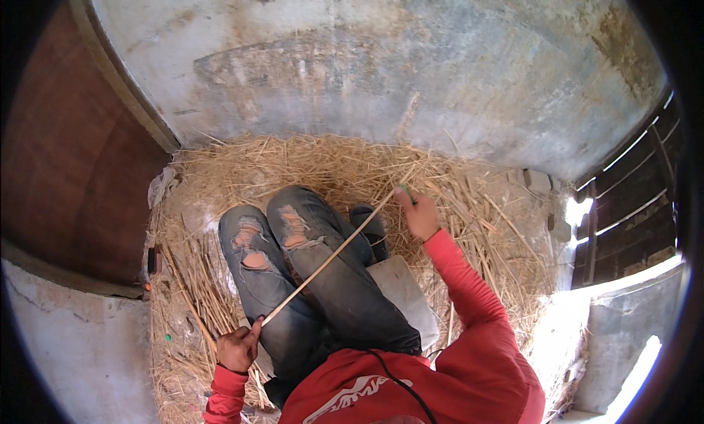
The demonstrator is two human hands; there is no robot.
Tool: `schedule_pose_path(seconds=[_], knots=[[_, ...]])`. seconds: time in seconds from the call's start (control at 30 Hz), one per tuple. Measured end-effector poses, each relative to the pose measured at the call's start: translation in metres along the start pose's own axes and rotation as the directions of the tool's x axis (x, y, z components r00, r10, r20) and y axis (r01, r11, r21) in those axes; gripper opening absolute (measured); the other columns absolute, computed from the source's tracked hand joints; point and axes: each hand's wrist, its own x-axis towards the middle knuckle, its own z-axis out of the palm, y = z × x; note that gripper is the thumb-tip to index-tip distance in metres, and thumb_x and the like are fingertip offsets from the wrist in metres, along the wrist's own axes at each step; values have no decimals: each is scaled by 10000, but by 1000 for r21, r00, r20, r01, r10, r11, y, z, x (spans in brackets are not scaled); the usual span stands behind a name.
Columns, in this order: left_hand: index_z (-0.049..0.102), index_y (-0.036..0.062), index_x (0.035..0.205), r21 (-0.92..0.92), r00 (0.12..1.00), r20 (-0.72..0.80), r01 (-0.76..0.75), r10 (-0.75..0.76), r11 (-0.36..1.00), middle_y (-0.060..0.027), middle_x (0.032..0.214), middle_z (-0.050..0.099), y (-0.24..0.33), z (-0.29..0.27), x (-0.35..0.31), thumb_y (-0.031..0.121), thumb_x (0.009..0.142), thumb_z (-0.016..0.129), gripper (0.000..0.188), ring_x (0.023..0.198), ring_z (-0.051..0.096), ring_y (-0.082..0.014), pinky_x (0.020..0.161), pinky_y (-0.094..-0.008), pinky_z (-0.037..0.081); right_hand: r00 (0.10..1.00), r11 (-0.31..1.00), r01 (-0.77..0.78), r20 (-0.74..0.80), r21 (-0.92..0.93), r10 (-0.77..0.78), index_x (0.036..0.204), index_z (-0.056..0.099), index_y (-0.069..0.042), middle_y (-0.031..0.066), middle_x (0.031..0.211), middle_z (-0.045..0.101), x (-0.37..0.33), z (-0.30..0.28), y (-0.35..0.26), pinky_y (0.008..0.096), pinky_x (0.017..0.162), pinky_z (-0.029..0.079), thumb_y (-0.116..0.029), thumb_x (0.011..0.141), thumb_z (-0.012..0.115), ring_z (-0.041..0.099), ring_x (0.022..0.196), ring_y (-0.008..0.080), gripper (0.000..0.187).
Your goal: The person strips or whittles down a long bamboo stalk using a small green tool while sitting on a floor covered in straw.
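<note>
A long, thin, pale stick point(323, 266) slants across my jeans from lower left to upper right. Its lower end is pinched in my left hand point(238, 348), which is closed beside my left thigh. My right hand point(422, 215), arm stretched forward beyond my knees, is closed at the far end of the stick. A small green object point(408, 195) shows between the fingers there, mostly covered; its kind I cannot make out. My bent legs point(293, 263), in torn dark jeans, lie under the stick.
Straw and shavings point(293, 156) cover the ground. A bundle of sticks point(198, 277) lies to my left, with more loose sticks point(469, 226) to the right. Ahead rises a stained wall point(352, 72); a brown door point(81, 153) is left, a slatted wooden gate point(631, 204) right.
</note>
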Motion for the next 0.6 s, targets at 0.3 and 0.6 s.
schedule_pose_path(seconds=[0.3,0.6], knots=[[725,144,1200,-9,999,-19,45,-46,999,-91,598,544,0,6,-12,44,816,682,399,457,555,-280,443,-408,433,936,956,222,318,-192,-153,938,708,-37,241,691,637,-59,12,-55,508,646,510,-490,975,559,653,692,433,478],[702,156,1252,-35,996,21,88,-88,995,-90,625,552,-10,4,-15,35,792,673,477,487,567,-283,481,-404,460,971,965,-68,-206,254,123,778,632,-32,18,540,468,80,-38,95,330,512,391,-619,1015,396,452,498,144,676]])
